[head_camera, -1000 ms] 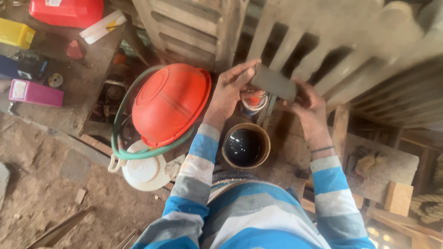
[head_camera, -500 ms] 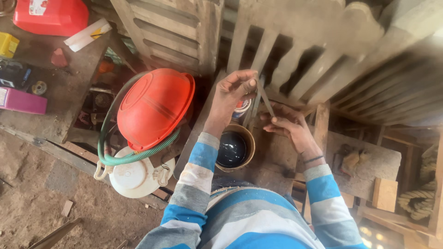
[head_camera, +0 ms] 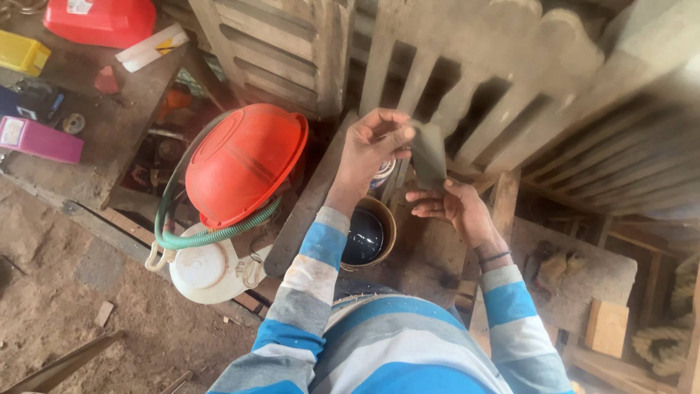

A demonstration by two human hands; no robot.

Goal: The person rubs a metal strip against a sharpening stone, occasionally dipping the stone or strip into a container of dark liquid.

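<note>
My left hand [head_camera: 373, 146] pinches the upper left edge of a dark grey flat sheet [head_camera: 429, 152], held upright over the workbench. My right hand [head_camera: 453, 208] sits under the sheet's lower edge, thumb against it, fingers stretched to the left. Just below the hands stands a round tin [head_camera: 364, 235] holding dark glossy liquid. A small can [head_camera: 381, 175] is partly hidden behind my left wrist. Both sleeves are striped blue, grey and white.
An orange bowl [head_camera: 244, 162] lies upside down on a white plastic jug [head_camera: 208, 268], with a green hose [head_camera: 191, 237] looped around it. Wooden slatted frames [head_camera: 467, 87] lean behind. A red container [head_camera: 102, 20], yellow box [head_camera: 22, 55] and pink box [head_camera: 40, 138] sit at left.
The grey sheet has turned from nearly edge-on to face-on and stands more upright. My right hand has dropped below it; my left hand still grips its top.
</note>
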